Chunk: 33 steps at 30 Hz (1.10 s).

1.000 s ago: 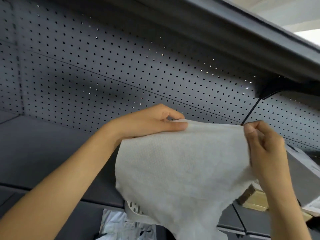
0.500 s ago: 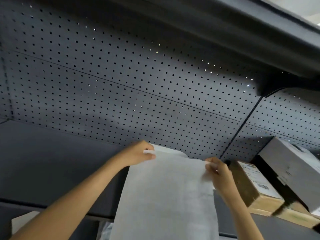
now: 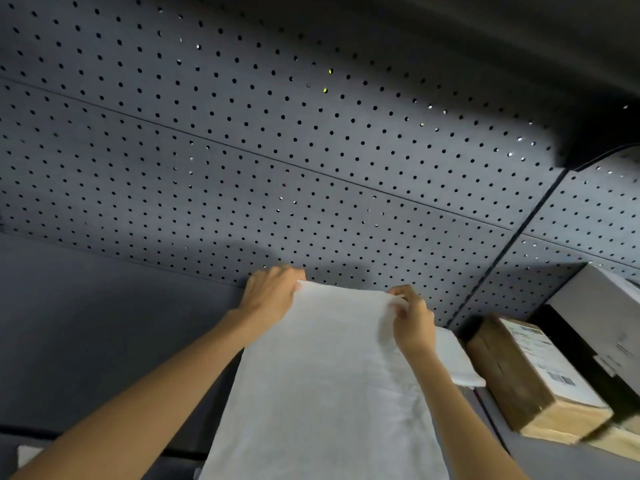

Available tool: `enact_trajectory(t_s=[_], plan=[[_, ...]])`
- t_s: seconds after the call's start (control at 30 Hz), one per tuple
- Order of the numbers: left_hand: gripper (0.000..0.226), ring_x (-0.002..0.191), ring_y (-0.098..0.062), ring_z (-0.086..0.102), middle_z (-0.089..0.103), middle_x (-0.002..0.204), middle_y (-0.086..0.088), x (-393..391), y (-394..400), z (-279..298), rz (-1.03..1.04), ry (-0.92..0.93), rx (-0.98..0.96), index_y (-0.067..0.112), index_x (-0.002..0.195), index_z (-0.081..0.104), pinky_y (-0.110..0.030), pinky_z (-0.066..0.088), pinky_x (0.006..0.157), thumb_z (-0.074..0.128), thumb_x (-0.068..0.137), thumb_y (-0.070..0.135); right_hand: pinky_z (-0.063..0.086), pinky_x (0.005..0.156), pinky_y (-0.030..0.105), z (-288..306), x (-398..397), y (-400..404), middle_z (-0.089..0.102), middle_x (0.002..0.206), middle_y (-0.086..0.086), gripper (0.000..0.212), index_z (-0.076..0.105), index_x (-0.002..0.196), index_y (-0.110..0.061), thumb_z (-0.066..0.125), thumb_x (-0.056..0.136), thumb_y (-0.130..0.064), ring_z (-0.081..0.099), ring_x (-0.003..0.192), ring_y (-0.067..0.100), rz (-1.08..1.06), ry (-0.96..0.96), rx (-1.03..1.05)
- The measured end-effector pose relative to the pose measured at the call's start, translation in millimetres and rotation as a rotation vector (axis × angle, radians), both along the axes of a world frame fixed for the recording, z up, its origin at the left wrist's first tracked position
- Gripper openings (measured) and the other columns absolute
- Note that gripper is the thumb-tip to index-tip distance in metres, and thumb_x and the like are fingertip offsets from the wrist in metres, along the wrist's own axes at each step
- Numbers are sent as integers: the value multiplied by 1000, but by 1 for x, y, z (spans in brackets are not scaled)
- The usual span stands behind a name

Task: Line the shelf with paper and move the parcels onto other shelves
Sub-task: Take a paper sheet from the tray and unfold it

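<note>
A white paper sheet (image 3: 329, 386) stretches from the back of the dark grey shelf (image 3: 104, 341) toward me and hangs over its front edge. My left hand (image 3: 270, 292) pinches the sheet's far left corner against the foot of the back panel. My right hand (image 3: 412, 317) pinches the far right corner, a little nearer to me. A second white sheet (image 3: 453, 362) lies flat on the shelf just right of it. A brown cardboard parcel (image 3: 530, 379) with a printed label stands on the shelf at the right, and a white box (image 3: 602, 313) sits behind it.
A grey perforated back panel (image 3: 277, 150) rises behind the shelf, split by a dark vertical upright (image 3: 519, 230). The underside of the shelf above (image 3: 485, 46) overhangs at the top. Bare shelf surface spreads to the left of the sheet.
Both hands carried the sheet's top edge forward and down to the back of the shelf; the sheet went from crumpled in the air to lying stretched flat. The view moved closer.
</note>
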State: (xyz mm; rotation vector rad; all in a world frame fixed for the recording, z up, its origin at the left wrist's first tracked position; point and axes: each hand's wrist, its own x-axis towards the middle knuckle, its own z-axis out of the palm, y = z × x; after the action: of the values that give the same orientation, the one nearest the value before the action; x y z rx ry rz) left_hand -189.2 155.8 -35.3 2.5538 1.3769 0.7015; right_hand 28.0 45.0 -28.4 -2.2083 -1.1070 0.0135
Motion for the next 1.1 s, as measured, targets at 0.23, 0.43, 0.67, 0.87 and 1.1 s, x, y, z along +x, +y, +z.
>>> enact_trajectory(t_s=[0.23, 0.43, 0.67, 0.87, 1.1], plan=[[26, 106, -24, 63, 66, 115, 1, 10, 11, -26, -42, 15, 95, 27, 118, 66, -33, 42, 88, 55, 101, 11, 35, 46, 30, -32, 3, 10, 60, 81, 8, 57, 56, 110, -30, 32, 80, 12, 52, 73, 27, -28, -91, -2], [43, 102, -27, 62, 66, 108, -1, 17, 23, -19, -94, -6, 136, 23, 113, 68, -33, 40, 83, 58, 87, -10, 35, 52, 29, -23, 9, 17, 58, 88, 6, 51, 58, 119, -23, 38, 88, 13, 53, 80, 28, -13, -71, 15], [59, 127, -35, 58, 62, 135, -9, 21, -13, -20, -299, 148, 237, 14, 135, 61, -44, 48, 104, 81, 79, 15, 35, 112, 43, -25, -28, -2, 44, 149, 5, 51, 41, 147, -18, 51, 97, -17, 39, 138, 31, 148, -334, -74], [78, 155, -30, -23, -22, 169, 4, 15, -45, -33, -350, 523, -377, 30, 161, -12, -53, -9, 124, 16, 99, 68, -7, 124, 35, -55, -59, -19, -10, 167, -4, 62, -5, 159, -26, 17, 105, -47, -14, 154, 20, 268, -147, -524], [92, 149, -41, -33, -28, 166, 7, 7, -44, -35, -268, 544, -395, 40, 157, -18, -56, -16, 122, 3, 79, 83, -10, 123, 32, -50, -52, -32, -8, 167, -2, 60, 0, 160, -28, 14, 105, -49, -13, 154, 16, 232, -130, -493]])
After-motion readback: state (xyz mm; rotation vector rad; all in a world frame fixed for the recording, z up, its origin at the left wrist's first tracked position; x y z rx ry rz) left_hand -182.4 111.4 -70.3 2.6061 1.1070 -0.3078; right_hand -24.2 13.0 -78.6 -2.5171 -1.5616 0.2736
